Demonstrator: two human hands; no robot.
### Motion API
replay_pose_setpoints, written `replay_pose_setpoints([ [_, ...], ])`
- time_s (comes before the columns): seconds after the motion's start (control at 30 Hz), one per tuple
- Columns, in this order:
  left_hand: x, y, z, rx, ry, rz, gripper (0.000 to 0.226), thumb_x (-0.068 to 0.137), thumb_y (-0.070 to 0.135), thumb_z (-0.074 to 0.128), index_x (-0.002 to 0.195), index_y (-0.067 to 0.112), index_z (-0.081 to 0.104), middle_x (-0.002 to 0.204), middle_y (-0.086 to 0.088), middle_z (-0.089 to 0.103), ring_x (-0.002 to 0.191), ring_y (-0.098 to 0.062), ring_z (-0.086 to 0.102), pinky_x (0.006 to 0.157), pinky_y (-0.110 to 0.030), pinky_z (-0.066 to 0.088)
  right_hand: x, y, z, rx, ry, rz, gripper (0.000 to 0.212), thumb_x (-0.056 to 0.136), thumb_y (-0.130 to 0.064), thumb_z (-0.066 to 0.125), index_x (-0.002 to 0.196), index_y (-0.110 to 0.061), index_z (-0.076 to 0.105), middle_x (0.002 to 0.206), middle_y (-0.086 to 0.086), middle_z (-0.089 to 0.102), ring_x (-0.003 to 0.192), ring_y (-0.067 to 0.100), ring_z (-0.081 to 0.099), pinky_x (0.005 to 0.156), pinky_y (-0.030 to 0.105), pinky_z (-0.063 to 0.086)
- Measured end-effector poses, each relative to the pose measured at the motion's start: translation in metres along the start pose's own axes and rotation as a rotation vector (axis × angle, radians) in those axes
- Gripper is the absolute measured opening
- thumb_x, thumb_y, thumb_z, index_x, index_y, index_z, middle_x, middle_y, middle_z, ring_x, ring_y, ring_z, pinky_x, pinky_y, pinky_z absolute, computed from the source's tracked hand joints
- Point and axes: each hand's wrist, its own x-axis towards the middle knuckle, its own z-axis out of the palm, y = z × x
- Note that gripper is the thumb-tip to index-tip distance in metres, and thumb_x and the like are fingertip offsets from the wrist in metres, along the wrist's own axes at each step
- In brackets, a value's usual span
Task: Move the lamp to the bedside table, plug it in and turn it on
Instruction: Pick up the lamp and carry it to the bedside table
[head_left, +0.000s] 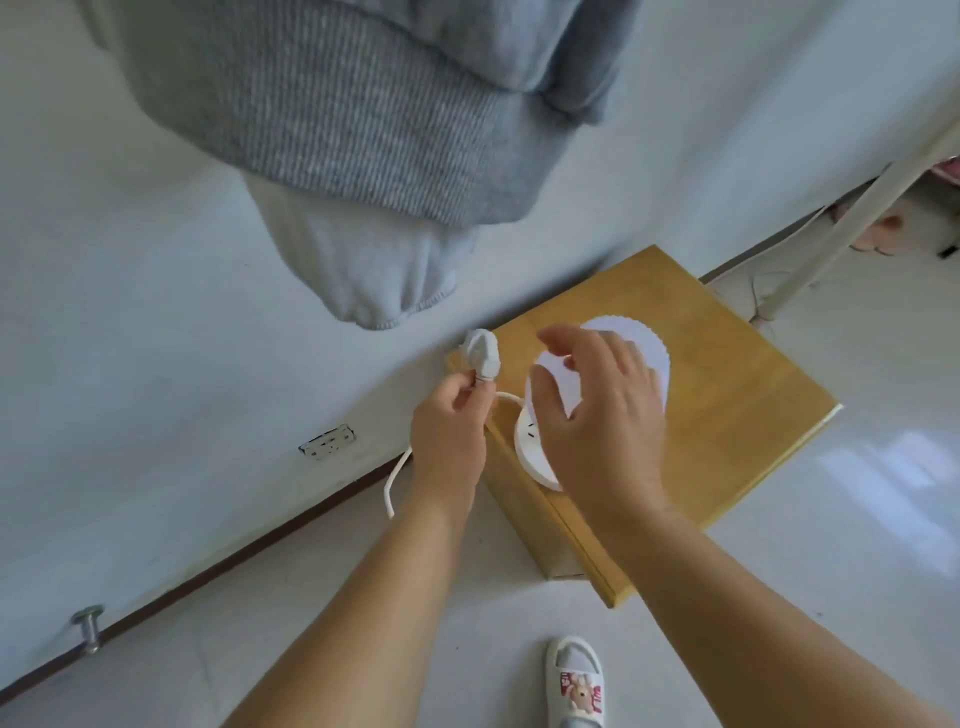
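Observation:
A white lamp stands on the wooden bedside table (727, 415), with its scalloped shade (639, 340) and round base (530, 452) partly hidden by my right hand (597, 415). That hand hovers over the lamp with fingers spread, holding nothing. My left hand (449, 431) pinches the white cord (397, 475) just below the grey plug (482, 354) and holds the plug up beside the table's left edge. A white wall socket (327, 441) sits low on the wall, left of that hand.
Grey and white clothes (363, 130) hang from above against the wall. A metal door stopper (89, 626) sticks out of the floor at the lower left. My slippered foot (574, 680) is on the white tiles. A white frame leg (841, 228) stands at the right.

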Motion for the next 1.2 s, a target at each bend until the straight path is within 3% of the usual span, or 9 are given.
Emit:
replay_pose_setpoints([
  [0.07,-0.003,0.007,0.012,0.006,-0.04,-0.033,0.022,0.087,0.031,0.054,0.066,0.029,0.06,0.066,-0.001,0.061,0.074,-0.026,0.058,0.08,-0.045,0.05,0.011,0.015,-0.013,-0.132,0.085,0.081,0.048,0.075,-0.036,0.066,0.118,-0.023,0.051,0.115,0.0,0.059,0.11,0.021,0.047,0.09,0.028,0.026],
  [0.17,-0.005,0.018,0.031,-0.016,-0.061,-0.073,0.028,0.088,0.041,0.052,0.061,0.037,0.061,0.061,0.011,0.054,0.065,-0.012,0.05,0.065,-0.029,0.045,0.021,0.04,-0.025,-0.128,-0.085,0.279,0.1,0.058,-0.051,0.076,0.139,-0.027,0.022,0.144,0.001,0.035,0.133,0.022,0.025,0.108,0.04,0.018],
  [0.27,-0.004,0.024,0.045,-0.012,-0.098,-0.114,0.014,0.087,0.044,0.051,0.081,0.038,0.062,0.076,0.017,0.061,0.074,-0.003,0.056,0.061,-0.021,0.041,0.024,0.062,-0.025,-0.011,-0.229,0.319,0.12,0.051,-0.048,0.081,0.142,-0.036,0.003,0.15,-0.004,0.028,0.136,0.02,0.023,0.113,0.048,0.017],
  [0.4,0.003,0.026,0.055,-0.052,-0.103,-0.206,0.015,0.087,0.039,0.054,0.094,0.032,0.064,0.093,0.005,0.069,0.093,-0.017,0.062,0.082,-0.035,0.05,0.031,0.083,-0.022,0.214,-0.328,0.403,0.125,0.048,-0.04,0.085,0.14,-0.042,0.0,0.145,-0.007,0.032,0.132,0.019,0.03,0.107,0.042,0.03],
  [0.5,0.005,0.024,0.057,-0.056,-0.071,-0.23,0.013,0.086,0.034,0.056,0.077,0.04,0.063,0.089,0.007,0.069,0.093,-0.017,0.063,0.079,-0.032,0.051,0.031,0.093,-0.022,0.31,-0.403,0.429,0.124,0.045,-0.036,0.087,0.138,-0.042,0.005,0.133,-0.013,0.031,0.128,0.018,0.031,0.102,0.039,0.035],
  [0.63,0.001,0.023,0.059,-0.061,-0.046,-0.276,0.021,0.084,0.034,0.057,0.068,0.046,0.063,0.087,0.008,0.07,0.091,-0.017,0.064,0.088,-0.043,0.052,0.026,0.1,-0.024,0.284,-0.392,0.377,0.106,0.047,-0.034,0.087,0.129,-0.041,0.021,0.125,-0.014,0.037,0.117,0.015,0.038,0.093,0.04,0.045],
  [0.8,-0.01,0.031,0.058,-0.078,-0.054,-0.296,0.012,0.085,0.036,0.057,0.079,0.044,0.064,0.091,0.008,0.071,0.092,-0.015,0.065,0.089,-0.045,0.053,0.022,0.098,-0.034,0.253,-0.374,0.37,0.103,0.045,-0.043,0.084,0.128,-0.043,0.023,0.119,-0.018,0.038,0.107,0.008,0.037,0.085,0.03,0.039],
  [1.0,-0.038,0.057,0.055,-0.103,-0.062,-0.284,0.013,0.085,0.032,0.058,0.086,0.04,0.067,0.091,0.009,0.072,0.093,-0.014,0.065,0.091,-0.044,0.052,0.015,0.075,-0.071,0.173,-0.292,0.317,0.103,0.04,-0.05,0.081,0.127,-0.041,0.026,0.116,-0.023,0.034,0.118,0.012,0.033,0.096,0.04,0.039],
  [1.2,-0.082,0.1,0.048,-0.091,-0.204,-0.207,0.014,0.085,0.036,0.057,0.078,0.04,0.068,0.085,0.011,0.071,0.087,-0.011,0.064,0.089,-0.046,0.053,-0.009,0.047,-0.132,0.192,-0.155,0.335,0.103,0.041,-0.043,0.082,0.127,-0.041,0.025,0.118,-0.022,0.032,0.114,0.006,0.031,0.097,0.038,0.039],
])
